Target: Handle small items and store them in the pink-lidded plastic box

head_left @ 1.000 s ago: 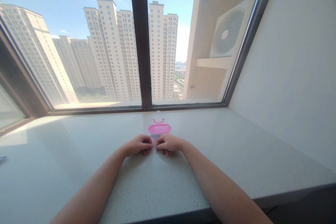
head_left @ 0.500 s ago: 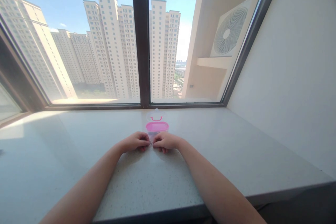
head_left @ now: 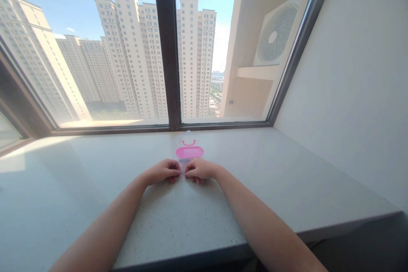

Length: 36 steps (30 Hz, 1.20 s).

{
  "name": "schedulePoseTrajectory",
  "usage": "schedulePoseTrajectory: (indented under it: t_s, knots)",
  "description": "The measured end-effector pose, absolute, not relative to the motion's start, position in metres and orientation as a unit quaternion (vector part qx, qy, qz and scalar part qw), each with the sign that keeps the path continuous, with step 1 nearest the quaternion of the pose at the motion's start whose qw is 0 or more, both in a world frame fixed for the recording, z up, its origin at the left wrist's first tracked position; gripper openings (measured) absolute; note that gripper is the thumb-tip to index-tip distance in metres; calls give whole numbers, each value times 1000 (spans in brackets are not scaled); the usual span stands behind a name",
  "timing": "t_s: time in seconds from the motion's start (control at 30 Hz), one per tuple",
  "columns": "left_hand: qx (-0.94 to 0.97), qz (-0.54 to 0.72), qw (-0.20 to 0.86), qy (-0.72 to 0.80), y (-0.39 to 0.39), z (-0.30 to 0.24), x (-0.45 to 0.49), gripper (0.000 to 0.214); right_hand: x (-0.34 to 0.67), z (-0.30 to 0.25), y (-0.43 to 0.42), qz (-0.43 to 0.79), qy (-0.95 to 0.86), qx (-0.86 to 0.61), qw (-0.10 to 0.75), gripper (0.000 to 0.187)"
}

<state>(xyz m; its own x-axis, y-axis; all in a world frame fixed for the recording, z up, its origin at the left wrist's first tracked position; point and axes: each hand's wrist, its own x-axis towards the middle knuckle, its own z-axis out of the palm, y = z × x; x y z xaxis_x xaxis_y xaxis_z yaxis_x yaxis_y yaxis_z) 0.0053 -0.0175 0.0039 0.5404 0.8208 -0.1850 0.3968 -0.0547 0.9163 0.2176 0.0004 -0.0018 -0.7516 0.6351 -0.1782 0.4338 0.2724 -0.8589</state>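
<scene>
My left hand [head_left: 166, 171] is closed in a pinch on a small thin loop [head_left: 181, 172], which pokes out past the fingertips. Facing it a short gap away, my right hand [head_left: 200, 169] pinches another thin loop [head_left: 184, 174]. Whether the two loops touch is too small to tell. Just beyond the hands stands a small pink-rimmed container [head_left: 189, 152], its near side partly hidden by them. Its clear lid [head_left: 188, 141], with a pink handle, lies behind it toward the window.
A pale speckled windowsill counter [head_left: 178, 225] lies under both forearms, its front edge near me. The dark window frame [head_left: 172, 93] rises along the back. On the right is a white wall [head_left: 350, 93]. Tall buildings and an air-conditioner unit [head_left: 277, 32] stand outside.
The camera view has shifted slightly. Both hands keep their pinches close together, and the container and lid stay where they were on the counter.
</scene>
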Motion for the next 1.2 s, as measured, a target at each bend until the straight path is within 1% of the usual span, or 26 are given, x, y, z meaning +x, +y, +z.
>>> schedulePoseTrajectory:
  t_s: [0.5,0.93,1.2]
  knots:
    - [705,196,528,431,-16,2,4,29,218,-4,3,498,-797,-328,100,11]
    - [697,194,534,438,-18,6,5,32,216,1,0,497,-795,-337,92,9]
    - [704,189,529,434,-19,9,5,29,217,4,-1,498,-791,-342,99,8]
